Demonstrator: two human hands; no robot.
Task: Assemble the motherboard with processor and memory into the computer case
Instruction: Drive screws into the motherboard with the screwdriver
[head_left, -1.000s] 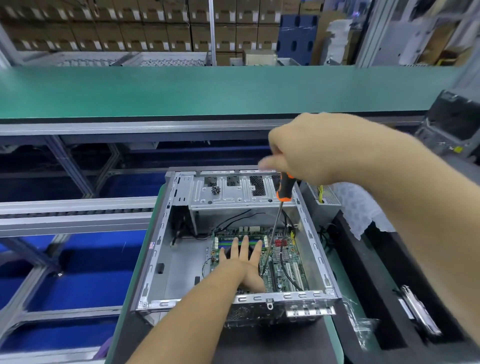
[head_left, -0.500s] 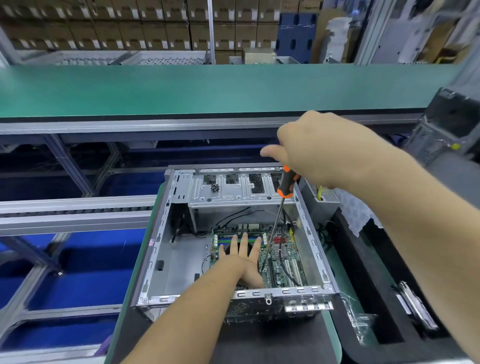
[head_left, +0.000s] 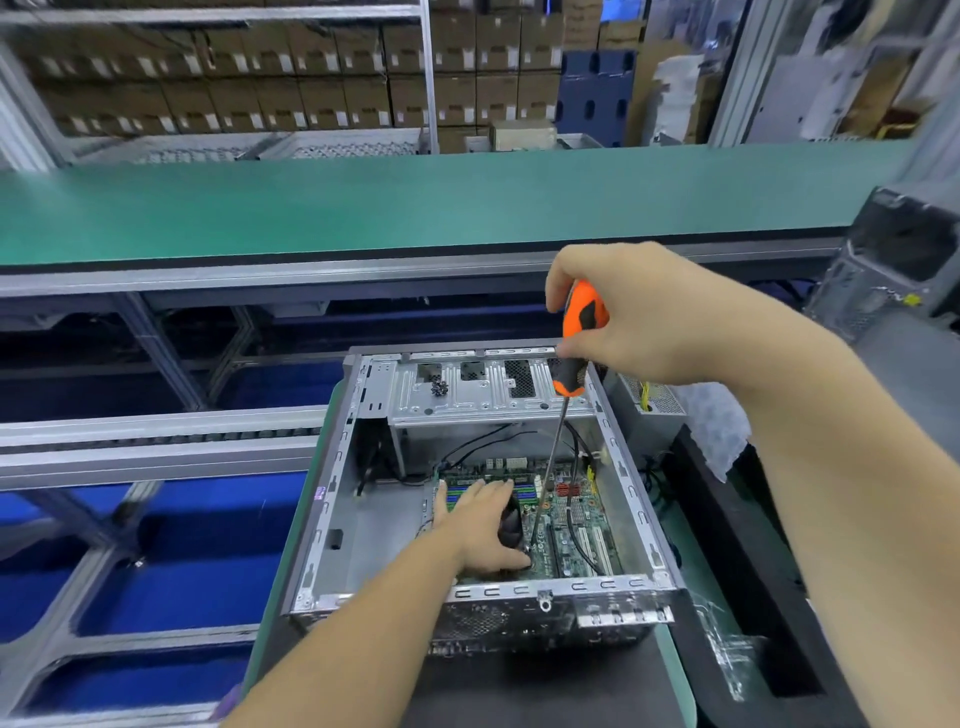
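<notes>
Now the right hand (head_left: 644, 317) has regripped the screwdriver (head_left: 574, 343) higher, baring its orange handle; the left hand (head_left: 480, 525), fingers flat, steadies the motherboard (head_left: 576, 525), so screw-fastening is probably under way.

Both forearms bare to frame edge; no sleeves, gloves, watch or rings seen on left hand (head_left: 480, 525) or right hand (head_left: 639, 312).

a green conveyor belt (head_left: 415, 202) is running across; stacked cardboard boxes (head_left: 270, 73) are sitting on shelves behind it.
</notes>
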